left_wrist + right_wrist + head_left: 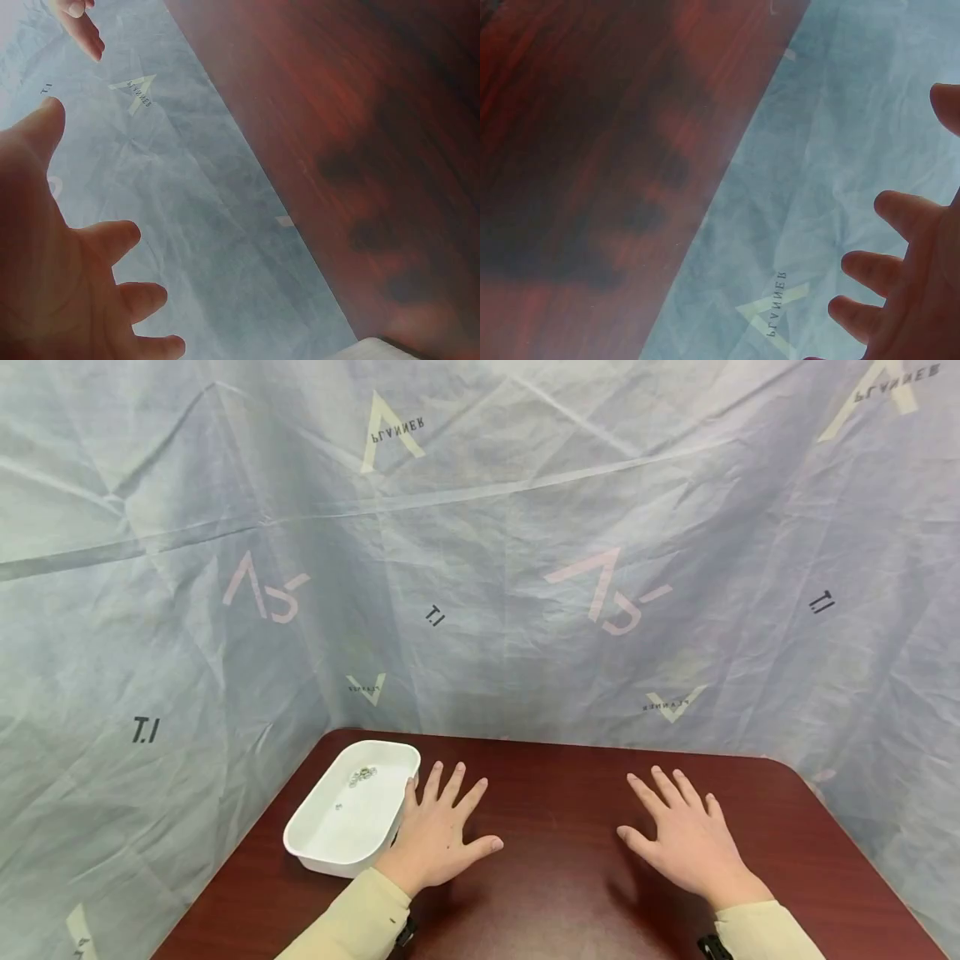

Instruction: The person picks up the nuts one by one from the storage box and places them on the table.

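Observation:
My left hand point(437, 835) hovers palm down over the table with its fingers spread, holding nothing. Just to its left stands a white rectangular tray point(330, 839), whose right rim is partly covered by the hand. A small cluster of shiny clear or silvery pieces point(363, 776) lies at the tray's far end, too small to identify. Nearer the middle of the tray is one tiny shiny piece point(338, 807). On the right, my right hand point(686, 843) is also held above the table, fingers spread and holding nothing. Both wrist views show extended fingers and bare palms.
The dark red-brown wooden table point(555, 877) has rounded far corners. A grey-blue cloth point(510, 610) with printed letters hangs behind it and along its sides. Dark wristbands show at both sleeve cuffs. Shadows of the hands fall on the tabletop.

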Demonstrator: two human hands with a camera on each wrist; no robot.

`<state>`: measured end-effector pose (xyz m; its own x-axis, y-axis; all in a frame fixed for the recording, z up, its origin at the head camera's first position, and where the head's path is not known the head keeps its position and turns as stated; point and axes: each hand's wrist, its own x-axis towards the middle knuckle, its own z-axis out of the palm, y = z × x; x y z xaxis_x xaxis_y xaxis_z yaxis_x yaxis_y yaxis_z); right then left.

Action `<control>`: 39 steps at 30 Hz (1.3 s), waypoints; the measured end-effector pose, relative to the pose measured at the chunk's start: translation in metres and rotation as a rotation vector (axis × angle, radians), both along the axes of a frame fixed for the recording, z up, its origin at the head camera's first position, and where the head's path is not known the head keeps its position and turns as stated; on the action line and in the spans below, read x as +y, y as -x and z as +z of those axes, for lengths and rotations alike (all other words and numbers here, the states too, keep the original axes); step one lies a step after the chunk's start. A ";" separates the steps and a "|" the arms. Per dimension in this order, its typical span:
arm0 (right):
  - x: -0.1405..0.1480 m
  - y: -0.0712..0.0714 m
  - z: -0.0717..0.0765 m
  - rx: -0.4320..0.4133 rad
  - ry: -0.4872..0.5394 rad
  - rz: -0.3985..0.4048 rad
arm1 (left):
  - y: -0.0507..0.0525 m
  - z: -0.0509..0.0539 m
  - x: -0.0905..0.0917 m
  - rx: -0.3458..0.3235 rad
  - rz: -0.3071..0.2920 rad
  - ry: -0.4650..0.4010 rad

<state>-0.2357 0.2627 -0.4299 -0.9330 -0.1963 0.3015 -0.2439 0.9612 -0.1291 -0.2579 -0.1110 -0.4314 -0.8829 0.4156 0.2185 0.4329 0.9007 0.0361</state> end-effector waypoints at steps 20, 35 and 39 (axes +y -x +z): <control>0.004 -0.002 -0.012 0.032 0.011 0.013 | 0.015 -0.017 -0.057 -0.009 0.020 -0.021; 0.000 -0.003 -0.016 0.031 0.013 0.021 | 0.029 -0.020 -0.109 0.050 0.040 -0.025; 0.000 -0.004 -0.016 0.036 0.015 0.020 | 0.034 -0.020 -0.120 0.019 0.078 -0.017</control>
<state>-0.2317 0.2632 -0.4460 -0.9174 -0.2098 0.3382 -0.2677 0.9541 -0.1343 -0.2919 -0.2310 -0.4512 -0.9083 0.3415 0.2417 0.3619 0.9312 0.0445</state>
